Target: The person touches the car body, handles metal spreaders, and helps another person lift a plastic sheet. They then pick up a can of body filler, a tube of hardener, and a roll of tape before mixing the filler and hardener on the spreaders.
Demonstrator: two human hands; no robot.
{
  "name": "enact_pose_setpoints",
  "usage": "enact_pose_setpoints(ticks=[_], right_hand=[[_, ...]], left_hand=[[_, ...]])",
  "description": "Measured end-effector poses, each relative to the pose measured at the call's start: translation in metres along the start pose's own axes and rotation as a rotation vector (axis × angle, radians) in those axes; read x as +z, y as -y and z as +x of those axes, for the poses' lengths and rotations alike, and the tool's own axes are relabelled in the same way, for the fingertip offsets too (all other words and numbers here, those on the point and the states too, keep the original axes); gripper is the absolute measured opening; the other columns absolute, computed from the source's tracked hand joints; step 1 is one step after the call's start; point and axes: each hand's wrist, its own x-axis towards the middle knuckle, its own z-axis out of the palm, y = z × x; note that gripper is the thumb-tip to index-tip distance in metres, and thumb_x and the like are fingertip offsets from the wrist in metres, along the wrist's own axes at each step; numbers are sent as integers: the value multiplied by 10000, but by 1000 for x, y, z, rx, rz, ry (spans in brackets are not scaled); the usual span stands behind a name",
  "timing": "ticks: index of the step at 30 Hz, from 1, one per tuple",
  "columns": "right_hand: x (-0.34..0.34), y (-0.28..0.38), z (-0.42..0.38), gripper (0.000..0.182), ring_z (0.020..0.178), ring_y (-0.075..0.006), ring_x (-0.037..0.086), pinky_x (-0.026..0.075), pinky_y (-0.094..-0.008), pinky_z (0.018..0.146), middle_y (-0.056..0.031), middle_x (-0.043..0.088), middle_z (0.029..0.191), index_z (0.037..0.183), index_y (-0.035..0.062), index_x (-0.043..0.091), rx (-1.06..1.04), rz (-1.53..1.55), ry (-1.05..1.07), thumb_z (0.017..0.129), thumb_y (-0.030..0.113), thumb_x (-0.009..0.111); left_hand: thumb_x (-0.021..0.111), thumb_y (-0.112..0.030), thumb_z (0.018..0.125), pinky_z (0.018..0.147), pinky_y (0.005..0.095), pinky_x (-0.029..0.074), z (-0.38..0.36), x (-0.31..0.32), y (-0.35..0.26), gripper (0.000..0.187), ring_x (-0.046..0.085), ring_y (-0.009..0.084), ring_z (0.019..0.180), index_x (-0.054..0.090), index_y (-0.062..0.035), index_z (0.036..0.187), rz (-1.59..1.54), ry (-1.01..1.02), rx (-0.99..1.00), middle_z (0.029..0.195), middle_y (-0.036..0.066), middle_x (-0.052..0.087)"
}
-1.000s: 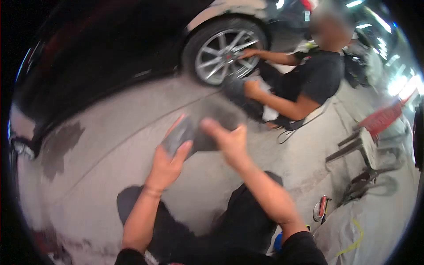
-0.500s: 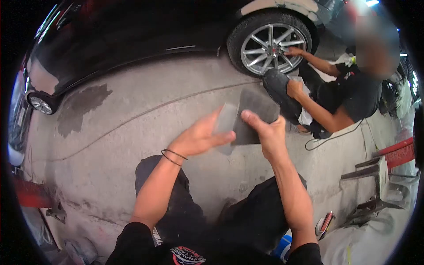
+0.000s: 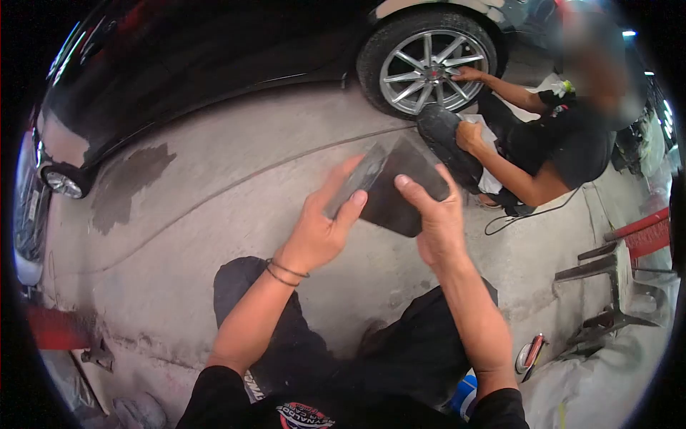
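Both of my hands are raised over the floor, above my knees. My left hand (image 3: 325, 222) pinches a thin, light grey flat piece (image 3: 363, 171) between thumb and fingers; its surface looks smudged. My right hand (image 3: 436, 207) grips a dark grey, roughly square flat sheet (image 3: 396, 193), thumb on its face and fingers behind it. The two pieces meet or overlap along the dark one's left edge; whether they are joined cannot be made out. Their exact material does not show.
A dark car with bare patches stands ahead, its silver-spoked wheel (image 3: 432, 75) at upper right. Beside it sits another person (image 3: 572, 143), one hand at the wheel. A cable (image 3: 236, 186) crosses the concrete floor. A grey plastic chair (image 3: 607, 286) lies at right.
The light grey piece has tilted up and moved against the dark sheet, and my left thumb now presses on its face. The dark sheet has turned slightly in my right hand.
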Motion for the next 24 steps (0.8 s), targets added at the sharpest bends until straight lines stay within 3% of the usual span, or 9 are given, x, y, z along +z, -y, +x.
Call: enact_pose_setpoints(ticks=[4, 7, 10, 13, 19, 22, 24], right_hand=[[-5, -9, -5, 402, 1036, -160, 674, 559, -341, 893, -41, 711, 1098, 1218, 61, 660, 232, 174, -94, 896, 216, 844], [-10, -20, 0, 443, 1017, -175, 680, 567, -347, 876, -51, 706, 1102, 1224, 56, 660, 229, 142, -137, 893, 280, 852], [-14, -31, 7, 459, 985, -174, 684, 569, -344, 849, -63, 707, 1098, 1209, 28, 665, 235, 51, -184, 888, 294, 856], [-9, -39, 7, 427, 943, -167, 690, 568, -343, 826, -69, 716, 1067, 1147, 13, 691, 191, 32, -168, 879, 297, 864], [-7, -48, 6, 312, 871, -150, 696, 564, -317, 779, -54, 732, 991, 1080, 16, 728, 167, 23, -190, 892, 233, 851], [-5, -44, 6, 264, 822, -144, 699, 562, -300, 743, -50, 744, 960, 1044, 8, 744, 144, -8, -127, 913, 219, 831], [-10, -46, 7, 247, 753, -127, 688, 557, -294, 694, -42, 749, 886, 977, 0, 761, 92, -135, -58, 904, 223, 838]], left_hand=[[651, -142, 1018, 939, 357, 553, -4, 14, -4, 537, 723, 268, 1088, 493, -42, 1521, 75, 91, 53, 1356, 188, 670], [676, -109, 999, 951, 392, 563, -6, 28, 12, 564, 708, 342, 1154, 487, -55, 1528, 234, -14, 269, 1409, 198, 639], [694, -90, 984, 949, 409, 574, -15, 34, 9, 590, 679, 378, 1202, 480, -70, 1533, 216, -26, 235, 1411, 204, 633], [750, -148, 969, 925, 370, 582, -17, 31, 13, 623, 717, 313, 1160, 488, -27, 1521, 286, -33, 273, 1352, 215, 673], [747, -124, 962, 873, 382, 586, -19, 31, 17, 672, 735, 330, 1098, 442, -56, 1556, 352, 30, 192, 1320, 241, 673], [754, -153, 964, 843, 382, 582, -18, 29, 20, 703, 745, 330, 1054, 416, -71, 1574, 258, 71, 81, 1267, 247, 694], [752, -173, 971, 839, 383, 577, -20, 27, 26, 641, 751, 302, 1015, 468, -55, 1534, 201, 125, -93, 1230, 230, 713]])
